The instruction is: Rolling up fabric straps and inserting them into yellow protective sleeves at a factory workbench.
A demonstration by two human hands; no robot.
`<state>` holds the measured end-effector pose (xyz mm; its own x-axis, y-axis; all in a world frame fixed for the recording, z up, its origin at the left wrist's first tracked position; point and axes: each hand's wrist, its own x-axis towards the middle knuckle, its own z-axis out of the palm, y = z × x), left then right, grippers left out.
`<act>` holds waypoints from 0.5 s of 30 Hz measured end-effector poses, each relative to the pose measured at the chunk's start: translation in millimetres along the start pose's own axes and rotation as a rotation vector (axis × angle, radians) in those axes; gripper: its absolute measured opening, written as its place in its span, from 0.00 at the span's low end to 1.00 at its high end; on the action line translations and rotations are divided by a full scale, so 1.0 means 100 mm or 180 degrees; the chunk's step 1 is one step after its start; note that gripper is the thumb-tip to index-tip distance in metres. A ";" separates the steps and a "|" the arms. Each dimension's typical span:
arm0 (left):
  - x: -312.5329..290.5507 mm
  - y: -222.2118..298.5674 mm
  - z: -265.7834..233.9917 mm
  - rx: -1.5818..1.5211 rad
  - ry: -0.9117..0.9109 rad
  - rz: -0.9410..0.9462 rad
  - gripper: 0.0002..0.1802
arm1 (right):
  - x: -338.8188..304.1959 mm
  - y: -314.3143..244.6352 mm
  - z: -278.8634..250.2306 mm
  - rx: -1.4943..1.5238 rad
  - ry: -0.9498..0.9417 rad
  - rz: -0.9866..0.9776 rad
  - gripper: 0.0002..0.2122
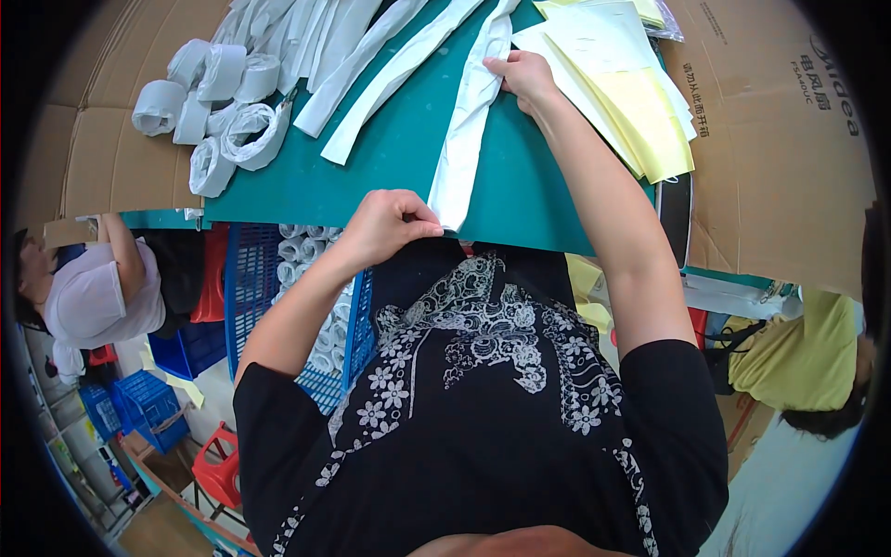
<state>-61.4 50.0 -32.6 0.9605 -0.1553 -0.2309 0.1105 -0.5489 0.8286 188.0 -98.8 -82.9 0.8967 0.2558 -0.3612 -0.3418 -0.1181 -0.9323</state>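
Note:
A long white folded strip lies lengthwise on the green table, from the far side to the near edge. My left hand is closed in a pinch at its near end, right at the table's edge. Farther up, my right hand grips the strip's right side between thumb and fingers. Left of it lie two more loose white strips, the nearer one separate from a bundle of white strips at the back. Several white rolled coils are heaped at the table's left.
Yellow and white paper sheets lie at the right of the green table. Cardboard flanks both sides. Below the left edge stands a blue basket with many white rolls. Other people sit at left and right.

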 end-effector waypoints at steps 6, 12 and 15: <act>0.04 -0.04 -0.02 0.0796 -0.0190 0.1096 0.07 | -0.33 -0.04 -0.02 -0.2011 0.1251 -0.2357 0.21; 0.01 -0.18 -0.04 0.1323 -0.0024 0.1668 0.06 | -1.62 0.07 -0.04 -0.2393 -0.0902 -0.3179 0.11; 0.04 -0.15 -0.05 0.1455 -0.0084 0.1760 0.05 | -1.97 0.22 0.06 -0.2527 -0.1354 -0.2987 0.09</act>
<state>-58.1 61.6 -43.7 0.8378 -0.5267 0.1439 -0.5141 -0.6723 0.5326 2.6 -146.1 -32.2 0.4925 0.8151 0.3050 0.7534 -0.2239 -0.6182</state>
